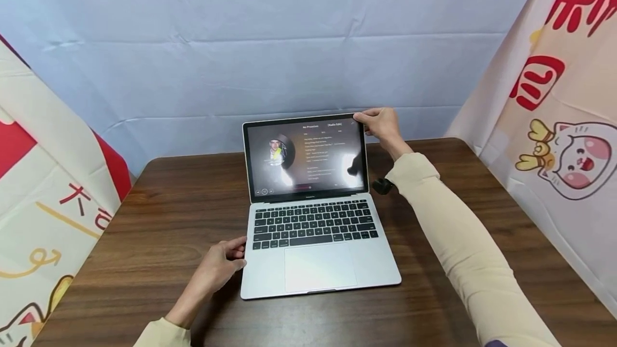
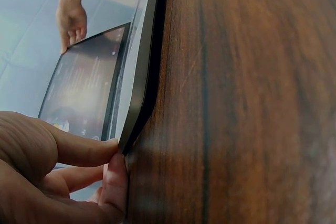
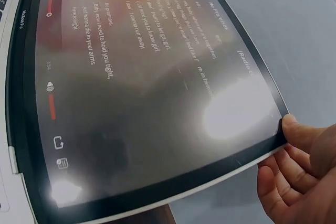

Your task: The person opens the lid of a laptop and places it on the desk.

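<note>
A silver laptop (image 1: 320, 266) lies on the wooden table with its lid raised. On its lit screen (image 1: 308, 175), a music player shows song lyrics and a record picture. My right hand (image 1: 382, 123) pinches the lid's upper right corner; in the right wrist view the thumb (image 3: 299, 132) lies on the front bezel and the fingers are behind. At the left side of the base, my left hand (image 1: 215, 268) pinches the edge between thumb and fingertips, seen closely in the left wrist view (image 2: 73, 166). The undersides of those fingers are partly hidden.
The dark brown wooden table (image 1: 159, 218) extends on all sides of the laptop. Behind it hangs a pale cloth backdrop (image 1: 270, 42). Printed cloths with red characters and cartoon figures hang at the left (image 1: 43, 175) and right (image 1: 554, 138). A small black device (image 1: 382, 186) sits at the right wrist.
</note>
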The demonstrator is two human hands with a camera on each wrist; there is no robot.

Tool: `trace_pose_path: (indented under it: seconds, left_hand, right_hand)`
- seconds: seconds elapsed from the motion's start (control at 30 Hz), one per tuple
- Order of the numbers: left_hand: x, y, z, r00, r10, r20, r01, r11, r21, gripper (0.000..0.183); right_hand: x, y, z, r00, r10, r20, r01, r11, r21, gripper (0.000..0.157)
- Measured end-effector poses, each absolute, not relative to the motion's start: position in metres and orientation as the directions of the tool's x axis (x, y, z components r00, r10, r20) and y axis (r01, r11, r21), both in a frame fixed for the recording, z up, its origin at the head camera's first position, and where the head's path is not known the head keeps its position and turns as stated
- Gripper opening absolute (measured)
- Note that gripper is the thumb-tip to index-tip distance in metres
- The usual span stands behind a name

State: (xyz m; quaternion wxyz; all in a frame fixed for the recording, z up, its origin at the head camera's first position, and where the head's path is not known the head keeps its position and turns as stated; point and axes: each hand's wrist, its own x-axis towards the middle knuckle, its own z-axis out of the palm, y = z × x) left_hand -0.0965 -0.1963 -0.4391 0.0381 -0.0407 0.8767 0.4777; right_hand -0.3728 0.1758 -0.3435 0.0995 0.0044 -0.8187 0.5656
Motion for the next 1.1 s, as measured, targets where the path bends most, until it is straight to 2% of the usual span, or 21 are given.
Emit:
trace_pose_path:
  seconds: [0.27, 0.77, 1.1]
  left_hand:
    - [-0.097, -0.196, -0.441, -0.992, -0.039, -0.123, -0.124, 0.548, 0.827, 0.050]
    - [-0.096, -0.196, -0.438, -0.994, -0.010, -0.108, -0.093, 0.589, 0.803, 0.049]
    - [-0.095, -0.196, -0.429, -0.982, 0.008, -0.190, -0.156, 0.536, 0.830, 0.048]
  right_hand:
    - [-0.364, 0.185, -0.344, -0.986, 0.095, 0.136, -0.100, 0.315, -0.944, 0.034]
    - [-0.352, 0.191, -0.346, -0.987, 0.072, 0.142, -0.108, 0.356, -0.928, 0.035]
    - [-0.344, 0.196, -0.350, -0.990, 0.024, 0.139, -0.118, 0.393, -0.912, 0.034]
